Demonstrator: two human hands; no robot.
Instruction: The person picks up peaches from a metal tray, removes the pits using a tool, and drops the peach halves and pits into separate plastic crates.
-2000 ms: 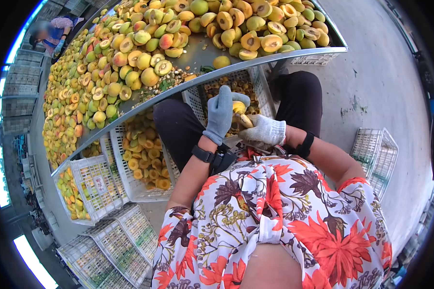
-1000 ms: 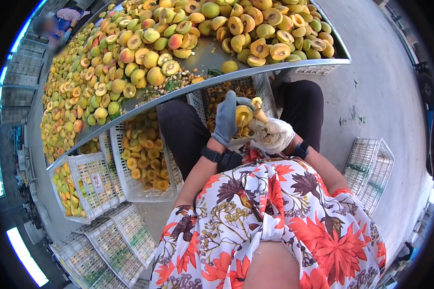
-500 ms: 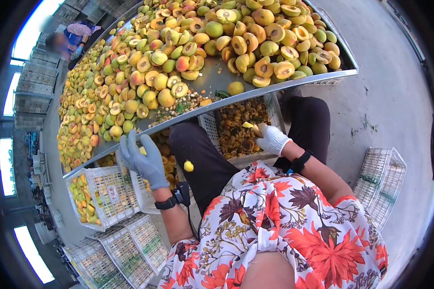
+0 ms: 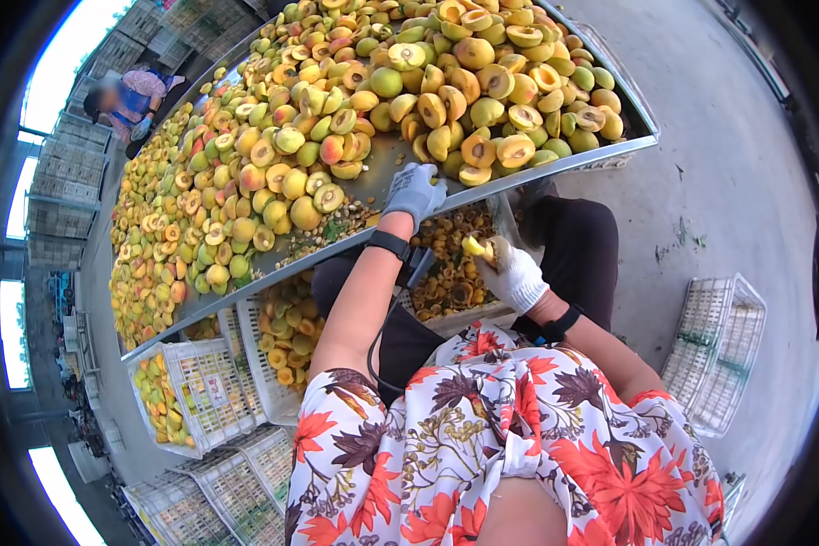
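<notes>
Head view: left hand (image 4: pixel 416 189) fingers loosely spread, touching metal table (image 4: pixel 376 180). Right hand (image 4: pixel 514 275) below table, clenched on small tool (image 4: pixel 479 247).

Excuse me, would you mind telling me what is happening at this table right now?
A seated person in a floral top works at a metal table heaped with halved yellow fruit. Their left hand, in a grey glove, reaches onto the table's near edge beside the halves. Their right hand, in a white glove, grips a small tool with a yellow scrap at its tip, above a crate of brownish scraps between the knees.
</notes>
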